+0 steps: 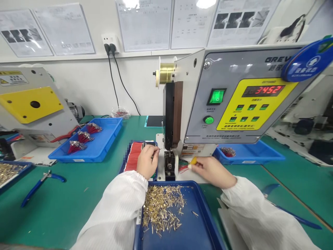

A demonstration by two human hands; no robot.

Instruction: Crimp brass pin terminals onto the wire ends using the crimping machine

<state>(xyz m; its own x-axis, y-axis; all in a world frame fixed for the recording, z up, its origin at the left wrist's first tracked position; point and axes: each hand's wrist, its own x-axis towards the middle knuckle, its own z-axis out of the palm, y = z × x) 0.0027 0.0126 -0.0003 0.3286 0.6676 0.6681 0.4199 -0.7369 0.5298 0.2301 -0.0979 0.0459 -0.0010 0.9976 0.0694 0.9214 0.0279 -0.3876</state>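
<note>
My left hand [147,161] is closed in a pinch on a thin pin-like piece [160,149], just left of the crimping machine's black working head [170,165]. Under that hand lies a small blue tray with a row of red wires [134,156]. On the machine's other side, my right hand [214,171] pinches thin red and green wires [183,167]. Something yellow [193,160] shows at its fingertips; whether it is a finger cover or a held part, I cannot tell. In front of the machine, a dark blue tray [205,222] holds many loose gold-coloured pins [163,206].
The crimping machine's panel [223,97] reads 3452. At left, a blue tray [104,149] contains several red wire bundles. Another blue tray [262,154] stands behind my right hand. Blue-handled pliers [43,184] lie at left; another blue-handled tool [293,215] is beside my right sleeve.
</note>
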